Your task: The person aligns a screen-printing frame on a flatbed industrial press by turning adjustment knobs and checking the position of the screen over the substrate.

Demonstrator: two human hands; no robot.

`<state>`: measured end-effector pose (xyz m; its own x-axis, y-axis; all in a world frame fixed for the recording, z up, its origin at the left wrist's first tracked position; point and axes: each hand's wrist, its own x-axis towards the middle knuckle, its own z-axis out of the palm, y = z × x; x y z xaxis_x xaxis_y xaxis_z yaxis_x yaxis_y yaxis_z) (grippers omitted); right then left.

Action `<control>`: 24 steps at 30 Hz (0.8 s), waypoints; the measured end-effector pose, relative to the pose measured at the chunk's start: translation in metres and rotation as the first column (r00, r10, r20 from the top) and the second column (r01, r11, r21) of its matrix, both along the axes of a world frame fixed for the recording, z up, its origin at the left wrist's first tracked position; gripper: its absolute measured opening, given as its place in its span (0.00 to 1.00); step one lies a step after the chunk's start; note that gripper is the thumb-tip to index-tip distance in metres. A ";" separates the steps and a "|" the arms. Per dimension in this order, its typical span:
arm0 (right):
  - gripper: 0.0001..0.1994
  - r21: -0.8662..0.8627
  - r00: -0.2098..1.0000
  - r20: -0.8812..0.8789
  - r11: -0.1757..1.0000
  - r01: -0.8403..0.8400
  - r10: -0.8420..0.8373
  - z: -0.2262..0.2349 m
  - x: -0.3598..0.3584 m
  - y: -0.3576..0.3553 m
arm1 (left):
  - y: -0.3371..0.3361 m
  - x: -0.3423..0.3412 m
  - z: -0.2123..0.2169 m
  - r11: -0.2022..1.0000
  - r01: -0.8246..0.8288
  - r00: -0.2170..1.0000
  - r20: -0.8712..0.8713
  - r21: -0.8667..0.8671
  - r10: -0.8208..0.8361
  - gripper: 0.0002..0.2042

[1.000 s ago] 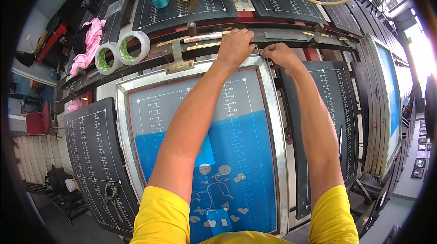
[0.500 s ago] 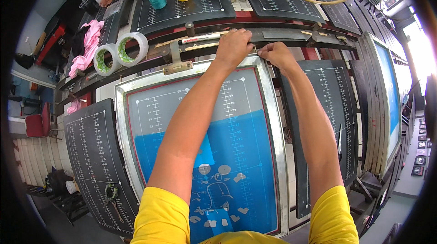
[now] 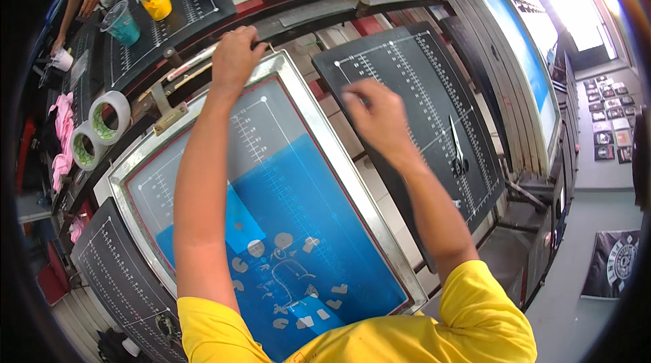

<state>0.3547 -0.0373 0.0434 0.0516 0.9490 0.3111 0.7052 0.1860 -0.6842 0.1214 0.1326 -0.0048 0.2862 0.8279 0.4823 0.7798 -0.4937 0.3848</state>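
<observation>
Screen [image 3: 291,193] lay at left hand's [image 3: 237,58] 6 o'clock, right hand's [image 3: 380,115] 8.
Left was curled, grip hidden; right half-curled, blurred, couldn't tell pinch.

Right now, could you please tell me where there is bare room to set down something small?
The black board right of the screen frame has bare surface between its far edge and the scissors. The right hand hovers over its left side. The far board bearing a teal cup and a yellow cup is crowded.
</observation>
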 end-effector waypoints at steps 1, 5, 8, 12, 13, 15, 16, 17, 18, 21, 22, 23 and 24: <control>0.08 -0.019 0.994 0.094 0.998 0.059 -0.057 0.007 0.023 -0.017 | 0.001 0.001 0.000 1.000 0.010 1.000 0.000 0.013 -0.010 0.12; 0.11 -0.376 0.897 0.441 0.903 0.207 -0.022 0.027 0.108 -0.094 | 0.003 0.003 -0.014 1.000 0.024 1.000 -0.001 -0.013 -0.024 0.12; 0.11 -0.695 0.868 0.454 0.689 0.204 0.200 0.038 0.144 -0.155 | 0.002 -0.003 -0.007 1.000 0.029 0.999 0.017 0.004 -0.029 0.11; 0.14 -0.633 0.819 0.560 0.702 0.327 0.123 0.032 0.142 -0.209 | 0.001 0.006 -0.003 0.999 0.036 0.999 0.012 -0.015 -0.036 0.11; 0.14 -0.620 0.816 0.569 0.705 0.345 0.102 0.029 0.141 -0.210 | 0.002 0.004 -0.003 1.000 0.023 1.000 0.015 -0.019 -0.022 0.11; 0.13 -0.652 0.812 0.564 0.685 0.325 0.152 0.027 0.139 -0.209 | -0.001 0.000 -0.004 1.000 0.011 1.000 0.028 -0.006 -0.011 0.10; 0.13 -0.667 0.808 0.562 0.673 0.319 0.175 0.027 0.138 -0.206 | -0.002 -0.002 -0.002 1.000 0.004 1.000 0.026 -0.017 -0.004 0.09; 0.12 -0.645 0.813 0.556 0.706 0.293 0.170 0.027 0.139 -0.203 | -0.004 -0.004 0.000 1.000 -0.002 1.000 0.025 -0.028 0.002 0.09; 0.11 -0.622 0.818 0.552 0.734 0.273 0.163 0.028 0.142 -0.200 | -0.003 -0.002 0.000 1.000 0.002 1.000 0.022 -0.025 -0.002 0.09; 0.09 -0.601 0.963 0.264 0.771 0.210 -0.057 0.039 0.135 -0.174 | -0.002 0.005 0.001 1.000 0.022 0.999 0.029 -0.020 -0.021 0.10; 0.08 -0.599 0.983 0.102 0.779 0.184 -0.154 0.041 0.131 -0.156 | -0.001 0.005 -0.001 0.999 0.024 0.999 0.043 -0.022 -0.023 0.10; 0.08 -0.579 0.976 -0.071 0.805 0.128 -0.207 0.039 0.128 -0.141 | -0.001 0.005 -0.003 0.999 0.027 0.998 0.056 -0.023 -0.026 0.11; 0.07 -0.546 0.939 -0.242 0.834 0.078 -0.245 0.039 0.124 -0.121 | 0.000 0.004 -0.005 0.999 0.027 0.998 0.057 -0.021 -0.026 0.11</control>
